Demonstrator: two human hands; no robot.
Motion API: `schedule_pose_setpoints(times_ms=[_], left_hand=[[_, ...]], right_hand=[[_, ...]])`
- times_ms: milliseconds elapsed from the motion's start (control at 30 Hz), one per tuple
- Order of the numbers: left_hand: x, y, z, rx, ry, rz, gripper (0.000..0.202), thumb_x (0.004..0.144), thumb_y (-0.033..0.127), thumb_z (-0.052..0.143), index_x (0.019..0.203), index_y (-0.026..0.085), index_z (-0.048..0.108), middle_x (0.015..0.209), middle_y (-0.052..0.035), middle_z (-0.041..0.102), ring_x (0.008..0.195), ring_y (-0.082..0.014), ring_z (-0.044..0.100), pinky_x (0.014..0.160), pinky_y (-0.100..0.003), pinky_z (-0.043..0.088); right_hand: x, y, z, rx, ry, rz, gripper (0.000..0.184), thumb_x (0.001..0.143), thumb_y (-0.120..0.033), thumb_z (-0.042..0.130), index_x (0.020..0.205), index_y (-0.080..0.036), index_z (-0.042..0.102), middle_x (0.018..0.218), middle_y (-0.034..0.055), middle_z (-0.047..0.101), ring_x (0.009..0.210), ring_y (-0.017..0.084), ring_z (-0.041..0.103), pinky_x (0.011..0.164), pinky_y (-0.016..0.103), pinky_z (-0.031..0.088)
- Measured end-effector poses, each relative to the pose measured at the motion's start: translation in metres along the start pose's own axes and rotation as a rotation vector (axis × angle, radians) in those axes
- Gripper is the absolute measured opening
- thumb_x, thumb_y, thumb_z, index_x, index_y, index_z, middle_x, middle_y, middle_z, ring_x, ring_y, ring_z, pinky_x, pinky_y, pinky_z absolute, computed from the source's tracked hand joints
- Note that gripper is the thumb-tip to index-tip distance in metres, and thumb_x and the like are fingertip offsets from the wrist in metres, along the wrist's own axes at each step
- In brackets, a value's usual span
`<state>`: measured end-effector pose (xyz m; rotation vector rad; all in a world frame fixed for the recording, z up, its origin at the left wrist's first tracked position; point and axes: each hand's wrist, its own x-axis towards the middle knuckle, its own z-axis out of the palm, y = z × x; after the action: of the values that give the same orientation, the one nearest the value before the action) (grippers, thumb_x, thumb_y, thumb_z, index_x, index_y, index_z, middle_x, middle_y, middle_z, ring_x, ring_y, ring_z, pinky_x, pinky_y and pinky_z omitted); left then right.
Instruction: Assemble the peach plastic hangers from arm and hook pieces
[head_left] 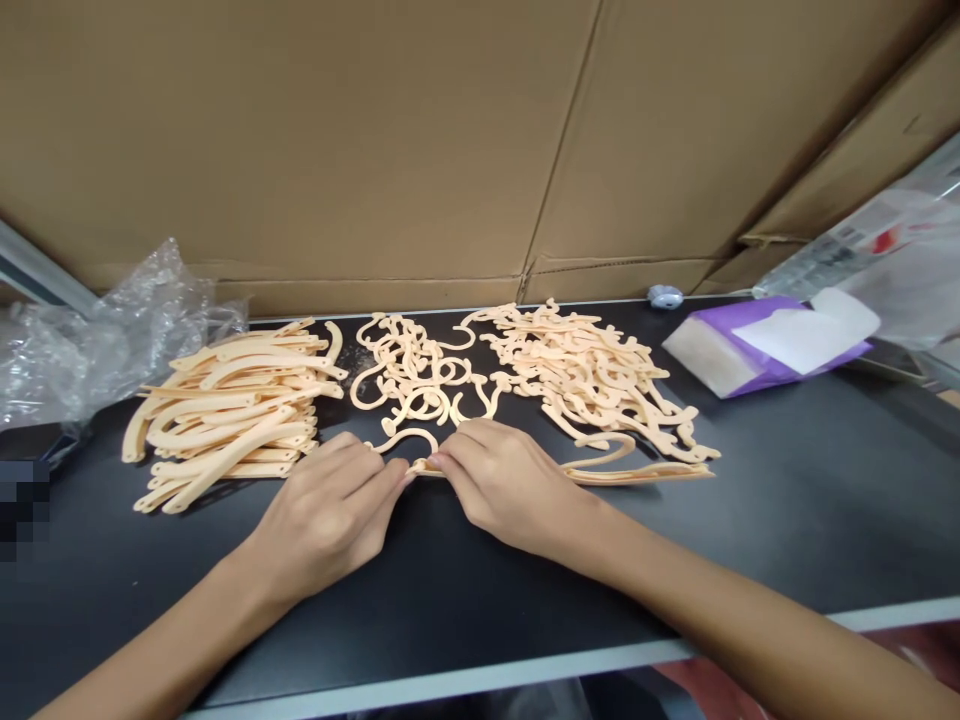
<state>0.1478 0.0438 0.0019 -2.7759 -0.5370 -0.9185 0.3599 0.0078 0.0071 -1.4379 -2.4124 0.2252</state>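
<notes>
My left hand (334,505) and my right hand (510,485) meet at the middle of the black table, both with thumb and fingers pinched. Between their fingertips is a peach-coloured plastic hanger piece, with a curved hanger hook (405,437) rising behind it. My fingers cover most of the joint. Just beyond my hands lies a loose heap of hanger hooks (420,370). Left of it is a pile of long curved hanger arms (232,405), and to the right a heap of short, wavy flat pieces (585,365). Beside my right wrist lies a flat hanger (652,473) with a hook.
Crumpled clear plastic wrap (127,335) lies at the left. At the right are a purple tissue pack (780,345) with a white sheet out and a clear plastic bag (900,250). A small bluish object (665,296) sits by the cardboard wall (337,140).
</notes>
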Motion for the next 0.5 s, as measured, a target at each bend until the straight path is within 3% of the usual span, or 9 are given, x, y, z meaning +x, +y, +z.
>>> schedule_pose_setpoints(times_ms=[267, 500], left_hand=[[0.0, 0.0049, 0.0029, 0.08, 0.017, 0.102, 0.01, 0.084, 0.001, 0.066, 0.088, 0.01, 0.064, 0.062, -0.001, 0.057, 0.057, -0.0162, 0.049, 0.061, -0.036, 0.045], [-0.0017, 0.0005, 0.0023, 0.015, 0.053, 0.074, 0.017, 0.085, 0.002, 0.067, 0.099, 0.011, 0.063, 0.07, -0.0033, 0.063, 0.061, -0.0157, 0.051, 0.061, -0.035, 0.043]], right_hand=[[-0.0013, -0.0042, -0.0025, 0.008, -0.054, 0.06, 0.029, 0.102, -0.021, 0.043, 0.093, -0.011, 0.068, 0.089, 0.0111, 0.068, 0.085, 0.022, 0.063, 0.079, 0.035, 0.048], [-0.0032, -0.0051, -0.001, 0.02, 0.0, 0.074, 0.027, 0.102, -0.021, 0.043, 0.09, -0.012, 0.067, 0.087, 0.0096, 0.068, 0.083, 0.021, 0.063, 0.076, 0.033, 0.046]])
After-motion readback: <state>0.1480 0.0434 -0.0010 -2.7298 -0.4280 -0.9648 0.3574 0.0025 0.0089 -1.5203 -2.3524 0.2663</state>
